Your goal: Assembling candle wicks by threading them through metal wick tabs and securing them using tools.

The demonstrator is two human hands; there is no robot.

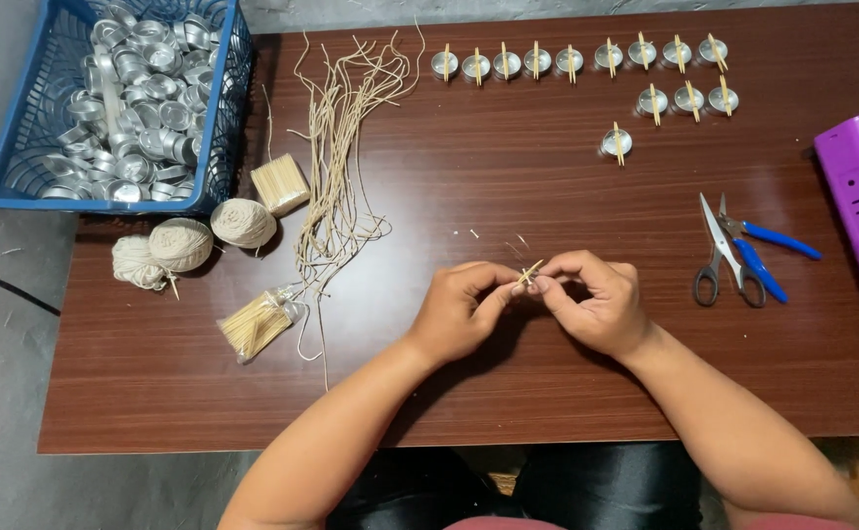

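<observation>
Both hands meet above the middle of the brown table (508,177); left hand (464,309) and right hand (596,299) pinch 1 small wooden stick (530,272) between their fingertips. At the far edge stand 13 small metal cups (537,62), each with a stick across it: 9 in the back row, 3 below, 1 alone. To the left lie 3 balls of twine (182,243), 2 stick bundles, cut wick strands (341,147) and 1 blue basket (218,108) of cups; right, 1 pair of scissors (719,255), 1 pair of blue-handled pliers (768,250).
</observation>
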